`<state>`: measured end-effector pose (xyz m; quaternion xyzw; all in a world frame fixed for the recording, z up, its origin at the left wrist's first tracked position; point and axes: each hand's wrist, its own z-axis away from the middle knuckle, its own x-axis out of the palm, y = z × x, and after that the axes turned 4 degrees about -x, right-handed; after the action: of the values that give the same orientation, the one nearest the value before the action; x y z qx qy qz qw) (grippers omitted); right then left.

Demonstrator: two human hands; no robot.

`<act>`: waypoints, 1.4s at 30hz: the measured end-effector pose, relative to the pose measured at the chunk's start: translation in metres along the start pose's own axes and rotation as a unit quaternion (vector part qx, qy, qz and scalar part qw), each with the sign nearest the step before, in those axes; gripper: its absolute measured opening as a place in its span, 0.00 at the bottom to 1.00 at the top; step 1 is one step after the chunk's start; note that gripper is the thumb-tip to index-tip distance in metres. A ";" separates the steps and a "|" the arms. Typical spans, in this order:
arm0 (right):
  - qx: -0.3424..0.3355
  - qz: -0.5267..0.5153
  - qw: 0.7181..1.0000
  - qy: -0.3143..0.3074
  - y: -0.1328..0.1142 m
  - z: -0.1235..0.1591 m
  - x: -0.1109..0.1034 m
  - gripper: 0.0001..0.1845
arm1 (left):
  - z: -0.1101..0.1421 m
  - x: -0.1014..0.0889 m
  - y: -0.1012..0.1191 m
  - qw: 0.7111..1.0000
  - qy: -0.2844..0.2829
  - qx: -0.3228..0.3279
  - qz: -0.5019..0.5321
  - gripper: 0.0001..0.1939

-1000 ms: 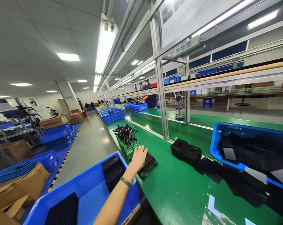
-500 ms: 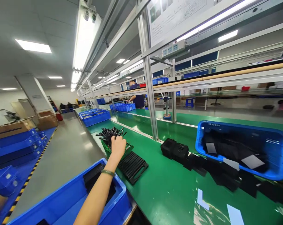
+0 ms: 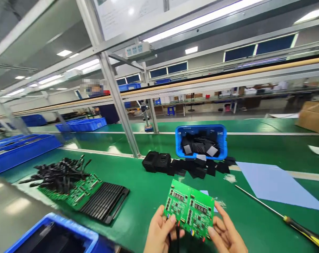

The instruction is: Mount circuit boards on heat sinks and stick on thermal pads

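Note:
Between both hands I hold a green circuit board (image 3: 188,207) made of two joined halves, each with a four-digit display. My left hand (image 3: 161,230) grips its lower left edge, thumb on the front. My right hand (image 3: 224,226) pinches the right edge. Black and coloured wires hang from the board's lower side, partly hidden by the fingers. To the left lies a stack of more green circuit boards (image 3: 80,191) under a heap of black cables (image 3: 61,174). Against that stack rests a black slotted rack (image 3: 103,202).
A blue basket (image 3: 178,140) holds black pieces, with more black sheets (image 3: 198,172) scattered before it beside black boxes (image 3: 156,161). A screwdriver (image 3: 283,218) and a pale blue sheet (image 3: 275,182) lie right. A blue bin (image 3: 93,239) stands lower left. A person works behind the frame post (image 3: 119,105).
My right of view has widened as the camera turned right. One hand reached into the boards and cables earlier; now both hands hold a circuit board in front of me.

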<state>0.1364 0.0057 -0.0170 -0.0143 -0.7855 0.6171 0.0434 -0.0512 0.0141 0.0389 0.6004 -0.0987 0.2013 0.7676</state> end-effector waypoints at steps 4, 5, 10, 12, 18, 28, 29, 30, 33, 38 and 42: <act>0.023 -0.055 0.998 0.031 -0.005 -0.006 -0.009 0.32 | 0.003 0.009 -0.026 0.979 -0.060 -0.152 0.119 0.27; 0.029 -0.062 0.997 0.044 -0.004 -0.006 -0.010 0.30 | 0.002 0.008 -0.030 0.975 -0.056 -0.173 0.124 0.26; 0.024 -0.039 0.995 0.088 0.006 -0.003 -0.015 0.20 | -0.006 0.007 -0.049 0.977 -0.018 -0.201 0.071 0.26; -0.013 0.050 0.996 0.067 0.009 -0.005 -0.022 0.15 | -0.008 0.007 -0.059 0.982 0.002 -0.180 0.056 0.29; -0.064 0.209 0.976 0.006 0.000 -0.020 -0.035 0.13 | -0.008 0.003 -0.084 0.994 0.032 -0.101 -0.008 0.28; -0.064 0.262 0.963 0.019 0.003 -0.030 -0.022 0.22 | -0.007 -0.006 -0.095 0.971 0.087 0.027 -0.222 0.27; -0.070 0.267 0.961 0.022 0.005 -0.030 -0.021 0.22 | -0.007 -0.004 -0.094 0.970 0.081 0.035 -0.226 0.28; -0.078 0.272 0.959 0.027 0.006 -0.029 -0.019 0.21 | -0.008 -0.002 -0.093 0.970 0.074 0.039 -0.228 0.29; -0.110 0.274 0.955 0.019 0.008 -0.018 -0.011 0.19 | -0.010 0.005 -0.090 0.972 0.042 0.054 -0.225 0.29; -0.156 0.249 0.948 -0.123 0.007 0.005 0.003 0.14 | -0.014 0.009 -0.085 0.972 0.026 0.076 -0.221 0.28; -0.193 0.335 0.918 -0.091 0.006 -0.003 0.008 0.09 | -0.013 0.010 -0.084 0.974 0.017 0.080 -0.213 0.27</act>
<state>0.1286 0.0101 -0.0214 -0.2287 -0.8390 0.4310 -0.2407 -0.0078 0.0122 -0.0345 0.6633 0.0610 0.0502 0.7442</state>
